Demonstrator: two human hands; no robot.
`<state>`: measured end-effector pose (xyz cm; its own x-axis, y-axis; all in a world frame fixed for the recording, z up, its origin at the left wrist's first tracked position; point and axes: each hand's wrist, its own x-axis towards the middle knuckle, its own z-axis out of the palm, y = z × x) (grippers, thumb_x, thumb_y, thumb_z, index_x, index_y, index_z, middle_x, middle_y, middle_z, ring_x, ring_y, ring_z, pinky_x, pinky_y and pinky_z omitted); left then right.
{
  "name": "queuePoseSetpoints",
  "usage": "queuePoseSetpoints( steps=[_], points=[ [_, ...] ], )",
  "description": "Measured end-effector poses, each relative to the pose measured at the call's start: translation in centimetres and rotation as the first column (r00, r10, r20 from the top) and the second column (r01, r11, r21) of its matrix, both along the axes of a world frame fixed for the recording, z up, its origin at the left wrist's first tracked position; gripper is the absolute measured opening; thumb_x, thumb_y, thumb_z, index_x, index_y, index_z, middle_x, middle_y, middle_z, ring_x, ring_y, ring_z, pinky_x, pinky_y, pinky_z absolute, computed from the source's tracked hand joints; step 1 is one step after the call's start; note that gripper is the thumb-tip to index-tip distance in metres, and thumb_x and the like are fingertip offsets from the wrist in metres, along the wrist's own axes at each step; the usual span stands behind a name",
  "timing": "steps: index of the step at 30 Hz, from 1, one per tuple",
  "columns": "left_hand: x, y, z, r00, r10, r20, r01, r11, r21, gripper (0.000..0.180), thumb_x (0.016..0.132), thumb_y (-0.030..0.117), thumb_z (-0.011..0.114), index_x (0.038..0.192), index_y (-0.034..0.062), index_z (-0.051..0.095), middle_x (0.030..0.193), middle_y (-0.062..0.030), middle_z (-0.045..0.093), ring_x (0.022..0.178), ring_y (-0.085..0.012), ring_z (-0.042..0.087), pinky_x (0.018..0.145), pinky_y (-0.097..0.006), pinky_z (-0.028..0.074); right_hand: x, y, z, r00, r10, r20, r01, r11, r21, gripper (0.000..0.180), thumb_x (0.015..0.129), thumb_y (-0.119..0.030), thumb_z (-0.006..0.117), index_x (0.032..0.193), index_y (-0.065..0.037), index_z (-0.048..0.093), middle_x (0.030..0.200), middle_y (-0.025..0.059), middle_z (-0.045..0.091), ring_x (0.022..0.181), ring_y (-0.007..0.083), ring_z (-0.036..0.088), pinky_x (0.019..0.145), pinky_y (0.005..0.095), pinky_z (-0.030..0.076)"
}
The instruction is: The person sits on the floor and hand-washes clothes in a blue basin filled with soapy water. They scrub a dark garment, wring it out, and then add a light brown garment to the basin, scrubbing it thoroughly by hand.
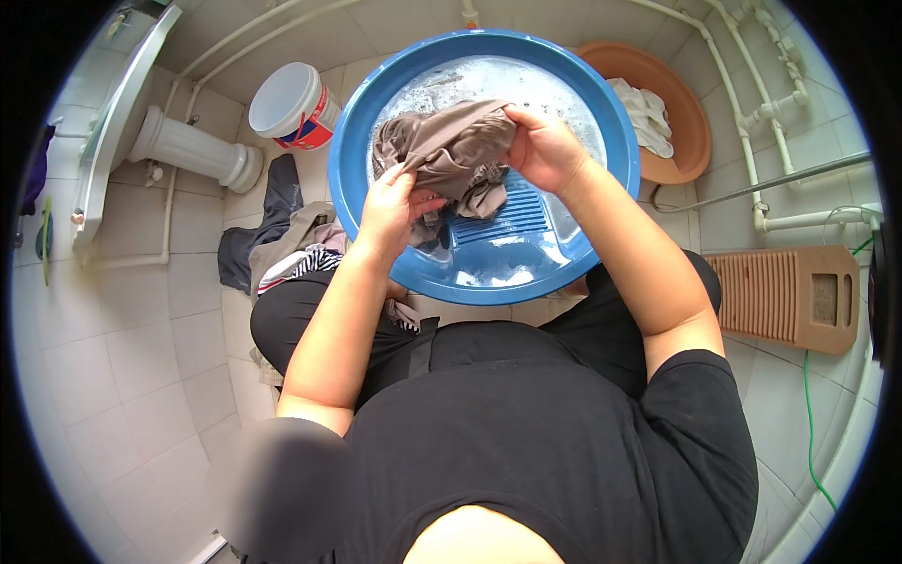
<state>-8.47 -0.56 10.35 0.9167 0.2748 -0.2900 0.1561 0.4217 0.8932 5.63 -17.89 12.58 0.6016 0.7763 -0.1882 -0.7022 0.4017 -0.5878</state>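
Observation:
A wet grey-brown garment is stretched between my two hands, bunched in folds over a large round blue basin. My left hand pinches its near left edge between thumb and fingers. At its upper right edge, my right hand grips the cloth. Part of the garment hangs down toward the soapy water. Below it, the ribbed washboard surface moulded into the basin shows. What kind of garment it is, I cannot tell from the folds.
Orange-brown basin with white cloth stands behind right. A brown washboard lies at my right. To the left are a white bucket, a heap of clothes and a pedestal sink. Pipes run along the walls.

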Motion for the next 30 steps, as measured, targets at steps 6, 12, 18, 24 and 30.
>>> queuePoseSetpoints(
  steps=[6,12,18,24,30],
  points=[
    [0.3,-0.4,0.7,0.986,0.153,-0.063,-0.154,0.988,-0.016,0.030,0.085,0.008,0.049,0.114,0.0042,0.049,0.107,-0.0090,0.056,0.093,-0.0200,0.055,0.085,-0.031,0.043,-0.4,0.6,-0.6,0.979,0.158,-0.125,-0.155,0.987,0.036,0.032,0.091,-0.024,0.041,0.109,0.000,0.054,0.106,0.0137,0.060,0.095,0.0224,0.060,0.088,0.0370,0.048],
    [-0.4,-3.0,2.9,0.923,-0.162,0.349,-0.217,0.530,0.820,0.041,0.069,0.004,0.061,0.109,0.0039,0.054,0.107,-0.0114,0.052,0.098,-0.0219,0.051,0.082,-0.030,0.042,-2.2,0.7,0.0,0.983,0.156,-0.101,-0.163,0.984,-0.067,0.028,0.089,-0.024,0.047,0.099,0.000,0.056,0.096,0.0115,0.063,0.082,0.0189,0.063,0.076,0.0323,0.052],
    [-1.3,0.4,1.5,0.969,-0.155,0.193,0.032,0.852,0.522,0.020,0.086,0.007,0.054,0.105,0.0005,0.057,0.099,-0.0019,0.056,0.092,-0.0116,0.053,0.083,-0.024,0.041,-1.5,0.7,-0.2,0.920,0.349,0.178,-0.309,0.926,-0.218,0.034,0.084,-0.032,0.057,0.098,-0.002,0.061,0.088,0.0064,0.062,0.078,0.0129,0.058,0.074,0.0258,0.046],
    [-1.1,3.1,6.0,0.832,0.114,0.542,-0.280,0.931,0.234,0.018,0.086,0.006,0.052,0.103,-0.0004,0.053,0.097,-0.0042,0.058,0.087,-0.0093,0.054,0.081,-0.023,0.042,3.3,-0.3,-6.3,0.679,0.285,0.676,0.370,0.662,-0.652,0.051,0.077,-0.044,0.058,0.106,-0.002,0.059,0.097,0.0123,0.061,0.091,0.0204,0.057,0.081,0.0297,0.044],
    [-1.2,3.8,5.2,0.961,-0.023,0.276,-0.186,0.685,0.705,0.008,0.077,0.007,0.057,0.079,-0.0009,0.059,0.083,-0.0026,0.059,0.072,-0.0105,0.054,0.065,-0.024,0.043,1.3,2.1,-7.1,0.592,0.701,0.398,0.320,0.248,-0.914,0.062,0.069,-0.053,0.061,0.105,-0.002,0.060,0.105,0.0196,0.061,0.103,0.0308,0.056,0.088,0.0351,0.043]
  ],
)
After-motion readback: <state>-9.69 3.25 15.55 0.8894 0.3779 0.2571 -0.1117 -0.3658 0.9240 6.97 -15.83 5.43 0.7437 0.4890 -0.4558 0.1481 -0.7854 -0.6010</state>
